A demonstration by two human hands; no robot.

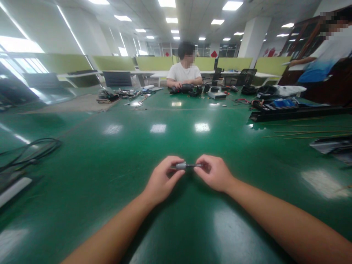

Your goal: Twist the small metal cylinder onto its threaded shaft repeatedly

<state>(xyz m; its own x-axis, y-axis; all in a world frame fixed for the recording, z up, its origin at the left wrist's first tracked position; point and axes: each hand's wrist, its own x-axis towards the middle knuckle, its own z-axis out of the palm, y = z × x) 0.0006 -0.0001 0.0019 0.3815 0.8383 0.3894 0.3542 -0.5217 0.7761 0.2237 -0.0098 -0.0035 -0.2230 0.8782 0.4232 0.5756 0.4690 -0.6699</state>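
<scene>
Over the near middle of the green table [129, 146], my two hands hold a small silver-grey cylinder with a thin dark shaft [181, 166] between them. It lies level, the shaft pointing right. My left hand [164, 179] is closed around the cylinder, thumb below and fingers above. At the other end, my right hand [216, 172] pinches the tip of the shaft between thumb and fingers. The fingers partly cover both ends, and the exact kind of the piece is too small to tell.
Black cables [35, 150] lie at the left. Thin rods [302, 132] and a long black rail [297, 113] lie at the right. Across the table a person [184, 71] sits behind tools and parts [217, 94]; another person [324, 55] stands far right.
</scene>
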